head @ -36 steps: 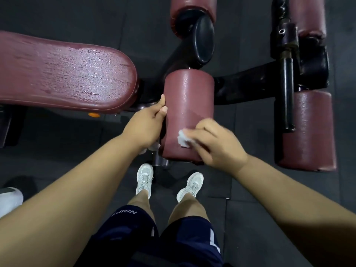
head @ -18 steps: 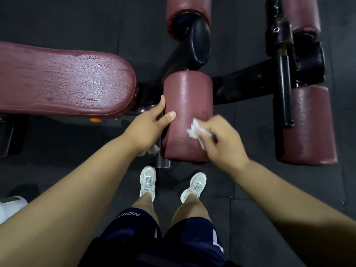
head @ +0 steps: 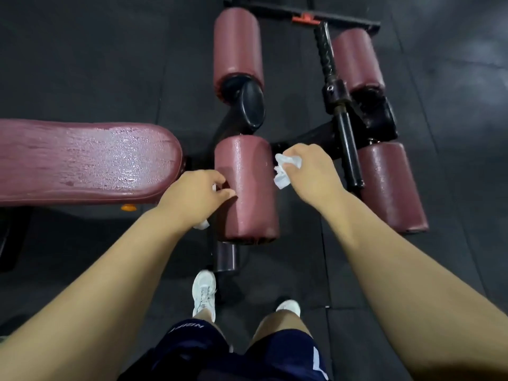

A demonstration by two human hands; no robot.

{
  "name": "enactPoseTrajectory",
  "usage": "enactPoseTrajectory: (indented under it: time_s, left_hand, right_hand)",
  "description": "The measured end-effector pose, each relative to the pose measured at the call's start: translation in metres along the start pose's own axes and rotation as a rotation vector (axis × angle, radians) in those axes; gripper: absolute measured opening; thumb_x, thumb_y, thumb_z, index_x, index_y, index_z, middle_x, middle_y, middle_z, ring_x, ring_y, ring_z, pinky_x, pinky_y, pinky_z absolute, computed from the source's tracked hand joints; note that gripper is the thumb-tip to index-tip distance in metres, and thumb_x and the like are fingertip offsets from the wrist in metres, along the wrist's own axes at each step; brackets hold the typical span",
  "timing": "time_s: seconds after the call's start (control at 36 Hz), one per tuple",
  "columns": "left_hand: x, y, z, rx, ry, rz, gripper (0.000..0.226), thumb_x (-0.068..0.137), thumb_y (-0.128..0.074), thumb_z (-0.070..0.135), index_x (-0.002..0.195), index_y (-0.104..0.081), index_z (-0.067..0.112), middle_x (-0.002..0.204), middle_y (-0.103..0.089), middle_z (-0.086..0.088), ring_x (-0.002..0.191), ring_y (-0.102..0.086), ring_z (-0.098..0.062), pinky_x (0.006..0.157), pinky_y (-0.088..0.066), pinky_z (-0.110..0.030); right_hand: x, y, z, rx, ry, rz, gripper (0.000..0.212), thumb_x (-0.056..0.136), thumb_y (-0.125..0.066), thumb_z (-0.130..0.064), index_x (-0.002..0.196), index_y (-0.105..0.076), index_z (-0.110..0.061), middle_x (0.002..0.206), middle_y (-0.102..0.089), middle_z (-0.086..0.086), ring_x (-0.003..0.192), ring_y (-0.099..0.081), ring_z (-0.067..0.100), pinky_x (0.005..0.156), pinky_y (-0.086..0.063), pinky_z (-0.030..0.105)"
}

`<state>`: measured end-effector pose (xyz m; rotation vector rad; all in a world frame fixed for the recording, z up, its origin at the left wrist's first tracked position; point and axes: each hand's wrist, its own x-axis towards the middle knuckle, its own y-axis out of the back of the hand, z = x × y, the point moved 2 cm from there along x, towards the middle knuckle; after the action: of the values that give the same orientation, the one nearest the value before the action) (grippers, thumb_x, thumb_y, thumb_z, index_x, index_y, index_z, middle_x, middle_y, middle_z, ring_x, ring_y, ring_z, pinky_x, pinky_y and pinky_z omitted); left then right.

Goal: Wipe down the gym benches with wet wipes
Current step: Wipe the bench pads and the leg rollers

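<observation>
The maroon bench pad [head: 82, 160] lies at the left, its top glistening wet. A maroon roller pad [head: 247, 188] stands in the middle. My right hand [head: 316, 174] pinches a crumpled white wet wipe [head: 284, 170] just off the roller's right side. My left hand [head: 192, 196] rests with curled fingers against the roller's left side. A second white wad [head: 202, 224] sticks out from under its palm, and the fingers appear to hold it.
Three more maroon rollers sit on the black frame: far roller [head: 237, 48], right far roller [head: 357, 59], right near roller [head: 390, 185]. A black bar [head: 346, 138] runs between the right pair. My white shoes [head: 203, 295] stand on the dark rubber floor.
My right hand carried the wipe from the roller's front face up and off to its right side. The left hand's fingers curled in. The view pulled back, showing more of the frame.
</observation>
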<state>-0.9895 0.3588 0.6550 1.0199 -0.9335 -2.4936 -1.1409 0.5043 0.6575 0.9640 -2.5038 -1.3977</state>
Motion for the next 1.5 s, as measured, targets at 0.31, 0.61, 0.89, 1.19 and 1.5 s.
enactPoseTrajectory:
  time_s: [0.31, 0.61, 0.89, 1.19, 1.5]
  left_hand:
    - [-0.052, -0.041, 0.057, -0.021, -0.021, 0.167, 0.018, 0.085, -0.064, 0.040, 0.099, -0.064, 0.031, 0.099, -0.065, -0.001, 0.055, -0.062, -0.021, 0.059, -0.053, -0.029]
    - [-0.087, -0.144, 0.133, 0.026, -0.063, 0.115, 0.009, 0.082, -0.065, 0.043, 0.080, -0.063, 0.034, 0.087, -0.061, 0.008, 0.064, -0.063, -0.011, 0.064, -0.054, -0.029]
    - [-0.069, -0.202, 0.194, 0.043, -0.113, 0.012, 0.023, 0.084, -0.062, 0.046, 0.103, -0.062, 0.033, 0.104, -0.058, 0.011, 0.088, -0.059, -0.010, 0.080, -0.049, -0.028]
    - [0.011, -0.224, 0.258, 0.078, -0.100, -0.015, 0.075, 0.088, -0.050, 0.055, 0.148, -0.020, 0.022, 0.141, -0.040, -0.010, 0.126, -0.043, -0.024, 0.100, -0.040, -0.036]
    - [0.051, -0.228, 0.295, 0.312, 0.040, -0.026, 0.085, 0.090, -0.043, 0.058, 0.149, -0.006, 0.009, 0.070, -0.052, 0.003, 0.061, -0.052, -0.016, 0.045, -0.031, -0.023]
  right_hand:
    - [-0.063, 0.070, 0.040, -0.046, 0.168, -0.224, 0.028, 0.087, -0.055, -0.016, 0.113, -0.061, -0.024, 0.103, -0.056, -0.006, 0.088, -0.058, 0.016, 0.060, -0.043, 0.019]
    - [-0.123, 0.144, 0.147, -0.144, 0.067, -0.345, 0.015, 0.084, -0.055, -0.020, 0.096, -0.055, -0.029, 0.085, -0.066, -0.011, 0.077, -0.060, 0.006, 0.059, -0.047, 0.023]
    - [-0.121, 0.177, 0.236, 0.099, -0.027, -0.118, 0.028, 0.087, -0.045, -0.007, 0.084, -0.055, -0.032, 0.099, -0.053, -0.007, 0.078, -0.056, -0.006, 0.054, -0.041, 0.007]
    - [-0.064, 0.197, 0.280, 0.184, -0.129, -0.025, 0.024, 0.085, -0.054, -0.005, 0.092, -0.058, -0.028, 0.100, -0.051, -0.006, 0.082, -0.054, 0.002, 0.063, -0.041, 0.007]
    - [0.023, 0.190, 0.276, 0.257, 0.046, 0.025, 0.023, 0.092, -0.055, -0.009, 0.097, -0.071, -0.025, 0.095, -0.052, -0.016, 0.085, -0.052, -0.017, 0.071, -0.033, -0.005]
